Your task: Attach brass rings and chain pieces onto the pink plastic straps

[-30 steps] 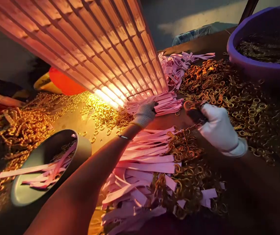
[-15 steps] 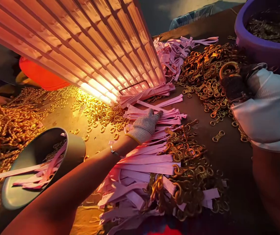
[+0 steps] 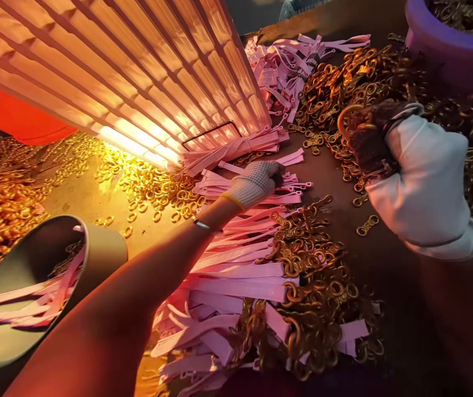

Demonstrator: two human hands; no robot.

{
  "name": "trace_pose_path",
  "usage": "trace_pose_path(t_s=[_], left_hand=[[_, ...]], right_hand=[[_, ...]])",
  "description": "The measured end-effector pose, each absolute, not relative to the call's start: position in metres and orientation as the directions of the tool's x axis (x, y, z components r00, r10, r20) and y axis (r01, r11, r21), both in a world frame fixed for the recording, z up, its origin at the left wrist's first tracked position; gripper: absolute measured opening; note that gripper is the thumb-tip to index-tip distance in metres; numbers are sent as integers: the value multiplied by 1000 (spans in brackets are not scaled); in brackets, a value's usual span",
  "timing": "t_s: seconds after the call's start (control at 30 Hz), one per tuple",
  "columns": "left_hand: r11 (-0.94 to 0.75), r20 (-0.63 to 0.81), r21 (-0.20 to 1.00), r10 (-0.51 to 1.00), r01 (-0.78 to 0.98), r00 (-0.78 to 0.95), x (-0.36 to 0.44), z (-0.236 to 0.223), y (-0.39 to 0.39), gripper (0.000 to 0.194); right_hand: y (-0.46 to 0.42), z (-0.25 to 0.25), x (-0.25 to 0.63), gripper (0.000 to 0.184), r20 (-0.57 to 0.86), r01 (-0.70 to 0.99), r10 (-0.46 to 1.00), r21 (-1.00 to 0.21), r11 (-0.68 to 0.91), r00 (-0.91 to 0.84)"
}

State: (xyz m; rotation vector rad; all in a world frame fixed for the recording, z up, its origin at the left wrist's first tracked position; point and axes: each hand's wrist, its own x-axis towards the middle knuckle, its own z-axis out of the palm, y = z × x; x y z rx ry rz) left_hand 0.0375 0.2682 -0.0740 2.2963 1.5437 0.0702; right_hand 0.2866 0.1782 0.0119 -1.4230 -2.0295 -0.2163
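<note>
My left hand (image 3: 256, 181), in a dotted knit glove, reaches forward and rests on a stack of pink straps (image 3: 261, 190), its fingers curled down onto them. My right hand (image 3: 420, 182), in a white glove with dark fingertips, is raised and closed on a gold metal ring (image 3: 350, 118). Below both hands lies a bigger pile of pink straps (image 3: 236, 275) with brass rings and clasps (image 3: 314, 264) fixed at their ends.
A lit slatted panel (image 3: 137, 71) leans over the table at the left. Loose gold rings (image 3: 153, 190) are spread beneath it. A grey bucket (image 3: 95, 248) holding straps stands at lower left. A purple tub (image 3: 447, 44) sits at top right beside a heap of clasps (image 3: 344, 77).
My right hand rose from the table toward me with the ring in its fingers. My left hand drew back a little over the strap stack. The view tipped downward.
</note>
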Motion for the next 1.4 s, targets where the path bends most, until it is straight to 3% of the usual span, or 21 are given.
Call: trace_pose_path(t_s=[0.1,0.23,0.33,0.4,0.47,0.6,0.7,0.87,0.97,1.13,1.3,1.4], left_hand=[[-330,-230,336,880,882,416,49,-85,276,36],[-296,-130,372,922,880,365,44,-77,271,27],[-83,-149,600,966,796,212,32,-51,247,24],[148,-285,799,947,583,150,24,-31,222,20],[302,-376,876,916,376,140,18,-17,192,17],[432,-453,885,885,173,109,18,-11,144,26],[484,-508,859,847,167,157,22,-15,128,37],[499,-514,857,836,127,189,25,-23,124,38],[451,-485,865,864,218,136,26,-26,123,29],[110,-232,821,961,559,152,23,-29,128,13],[342,-470,846,842,410,266,17,-34,135,26],[100,-296,833,911,544,287,16,-38,132,15]], right_hand=[[177,5,281,32,514,876,823,-248,414,-243],[174,-3,267,45,351,885,897,-279,374,-268],[170,-8,253,38,269,854,897,-300,425,-352],[168,-12,243,31,242,811,865,-306,498,-439],[164,-16,233,29,215,764,827,-318,562,-519],[154,-24,215,29,102,721,791,-353,596,-603],[146,-26,208,26,42,760,790,-249,601,-611],[138,-26,205,24,44,742,744,-54,668,-666],[136,-30,203,28,60,763,762,-6,646,-645],[137,-43,202,28,80,803,801,0,596,-594],[138,-45,203,35,102,738,735,1,674,-671],[137,-46,202,34,70,772,770,-14,636,-634]])
